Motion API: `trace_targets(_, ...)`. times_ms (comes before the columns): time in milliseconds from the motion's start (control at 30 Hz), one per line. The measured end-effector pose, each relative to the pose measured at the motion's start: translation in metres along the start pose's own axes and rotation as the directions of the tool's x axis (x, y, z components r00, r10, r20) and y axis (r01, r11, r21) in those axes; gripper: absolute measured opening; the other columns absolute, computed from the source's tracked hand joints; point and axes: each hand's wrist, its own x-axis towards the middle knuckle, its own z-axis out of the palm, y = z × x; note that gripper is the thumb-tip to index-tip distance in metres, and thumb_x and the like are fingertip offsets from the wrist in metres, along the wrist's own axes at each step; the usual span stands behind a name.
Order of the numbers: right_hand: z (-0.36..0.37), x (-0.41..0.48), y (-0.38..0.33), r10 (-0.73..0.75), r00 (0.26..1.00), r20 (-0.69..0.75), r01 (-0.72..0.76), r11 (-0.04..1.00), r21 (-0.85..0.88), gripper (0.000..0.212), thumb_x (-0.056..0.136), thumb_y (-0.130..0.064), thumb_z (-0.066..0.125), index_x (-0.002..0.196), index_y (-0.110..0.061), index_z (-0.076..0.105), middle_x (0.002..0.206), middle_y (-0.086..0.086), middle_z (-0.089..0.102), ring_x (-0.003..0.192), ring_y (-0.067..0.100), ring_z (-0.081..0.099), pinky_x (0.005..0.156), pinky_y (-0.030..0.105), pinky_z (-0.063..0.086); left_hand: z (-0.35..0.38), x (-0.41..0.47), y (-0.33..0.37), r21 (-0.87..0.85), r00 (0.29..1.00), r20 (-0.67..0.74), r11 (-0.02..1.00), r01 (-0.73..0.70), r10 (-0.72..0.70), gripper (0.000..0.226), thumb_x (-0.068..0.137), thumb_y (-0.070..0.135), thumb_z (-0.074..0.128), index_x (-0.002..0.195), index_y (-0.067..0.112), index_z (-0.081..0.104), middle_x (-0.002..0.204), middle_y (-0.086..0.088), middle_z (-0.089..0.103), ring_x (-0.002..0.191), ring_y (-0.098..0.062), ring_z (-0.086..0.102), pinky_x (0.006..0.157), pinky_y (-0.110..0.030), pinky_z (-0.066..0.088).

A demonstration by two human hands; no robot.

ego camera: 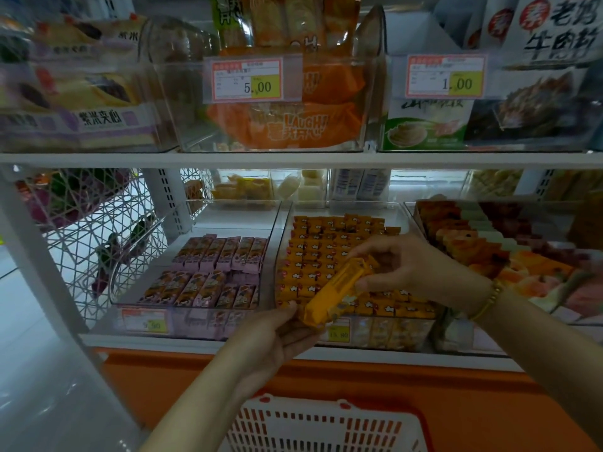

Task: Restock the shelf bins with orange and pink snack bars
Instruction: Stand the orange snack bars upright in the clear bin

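The right hand pinches the far, upper end of an orange bar, thumb below and fingers curled over the top. The left hand is palm up, its fingers wrapped under the near, lower end. Both hands are grasping the same bar, and it hangs in the air between them.

The bar sits just above the front left corner of the orange bin, a clear tub on the shelf. It touches nothing inside the bin. Its long axis runs diagonally, from low and near at the left hand to higher and farther at the right hand. It lies slantwise across the neat rows of orange bars already packed below.

The right hand is the one over the bin, while the left hand is in front of the bin's front wall. The bar probably needs turning to match the rows before it goes down.

Just left of the orange bin is a bin of pink bars. Below and in front of the orange bin is a red and white basket.
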Motion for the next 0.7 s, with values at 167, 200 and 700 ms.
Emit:
trace_targets(167, 0.002, -0.002, -0.001, -0.049, 0.992, 0.114, 0.029, 0.985, 0.168, 0.036, 0.072, 0.020, 0.065, 0.086, -0.013, 0.063, 0.095, -0.008, 0.066, 0.090, 0.013, 0.064, 0.073, 0.026, 0.055, -0.002, -0.004, 0.005, -0.185, 0.958, 0.216, 0.956, 0.228, -0.187, 0.045, 0.093, 0.023, 0.044, 0.110, -0.015, 0.062, 0.102, -0.029, 0.066, 0.077, -0.031, 0.072, 0.060, -0.033, 0.060)
trace_targets(200, 0.003, -0.002, 0.000, -0.047, 0.994, 0.099, 0.030, 0.986, 0.165, 0.037, 0.072, 0.025, 0.062, 0.081, -0.011, 0.062, 0.097, -0.008, 0.065, 0.090, 0.011, 0.064, 0.072, 0.027, 0.056, -0.002, -0.004, 0.005, -0.197, 0.946, 0.252, 0.947, 0.256, -0.203, 0.047, 0.090, 0.024, 0.046, 0.109, -0.016, 0.062, 0.103, -0.030, 0.066, 0.076, -0.031, 0.072, 0.060, -0.033, 0.059)
trace_targets(700, 0.015, 0.013, 0.013, 0.279, 0.957, -0.082, -0.215, 0.869, 0.446, 0.023, 0.093, -0.013, 0.055, 0.115, -0.011, 0.060, 0.110, 0.009, 0.069, 0.099, 0.023, 0.068, 0.088, 0.033, 0.055, 0.001, 0.004, -0.001, 0.474, 0.934, -0.025, 0.827, -0.303, 0.356, 0.042, 0.075, 0.023, 0.072, 0.113, 0.010, 0.064, 0.102, -0.004, 0.071, 0.087, -0.009, 0.070, 0.068, -0.014, 0.054)
